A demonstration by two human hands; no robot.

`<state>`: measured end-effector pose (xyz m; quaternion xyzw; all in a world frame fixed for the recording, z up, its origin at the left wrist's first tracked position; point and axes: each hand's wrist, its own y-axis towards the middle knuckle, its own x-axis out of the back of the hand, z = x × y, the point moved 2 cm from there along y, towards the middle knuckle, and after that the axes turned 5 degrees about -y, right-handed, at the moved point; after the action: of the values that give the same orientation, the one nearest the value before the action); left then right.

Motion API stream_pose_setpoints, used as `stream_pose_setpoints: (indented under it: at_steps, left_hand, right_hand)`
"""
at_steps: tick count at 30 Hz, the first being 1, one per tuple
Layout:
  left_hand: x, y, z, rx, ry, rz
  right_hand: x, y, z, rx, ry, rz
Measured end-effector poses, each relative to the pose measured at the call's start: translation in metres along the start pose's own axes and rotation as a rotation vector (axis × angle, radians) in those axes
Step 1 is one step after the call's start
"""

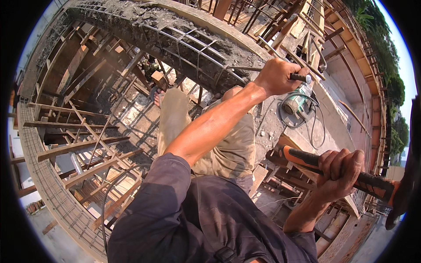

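My left hand (280, 76) is closed around a long metal chisel (247, 68). Its mushroomed butt end sticks out past my thumb, while the thin shaft runs left to the broken edge of a concrete beam (237, 55) with bared steel bars (199, 44). My right hand (340, 168) grips a hammer (302, 158) by its black and orange handle, out to the right and nearer my body. The dark hammer head (399, 199) is partly lost at the picture's rim. Just below my left hand, a green angle grinder (294, 104) lies on concrete with its cord looped round it.
Concrete rubble (269, 120) lies beside my leg. A deep formwork pit with timber struts (83, 149) opens at the left. A curved rebar cage (48, 188) borders it. Planks (302, 30) and upright bars stand at the far right. A black cable (105, 206) hangs by my left side.
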<state>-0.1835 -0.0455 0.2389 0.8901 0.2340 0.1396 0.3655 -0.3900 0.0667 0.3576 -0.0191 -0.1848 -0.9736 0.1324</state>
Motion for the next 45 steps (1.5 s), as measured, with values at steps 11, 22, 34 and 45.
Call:
stream_pose_setpoints:
  at_steps: [11,22,34,45]
  left_hand:
    - [0.003,-0.001,0.008,0.092,0.025,0.01]
    - [-0.009,-0.002,0.008,0.067,0.003,0.007]
    - [-0.011,0.0,0.014,-0.026,0.055,0.003]
    - [0.001,-0.003,0.023,0.058,0.038,-0.055]
  right_hand:
    - [0.011,0.005,0.05,0.091,0.101,0.018]
    - [0.009,-0.02,-0.016,-0.585,-0.266,0.028]
    - [0.005,-0.002,-0.061,-0.569,-0.289,0.172]
    - [0.042,0.023,0.052,0.234,0.096,-0.046]
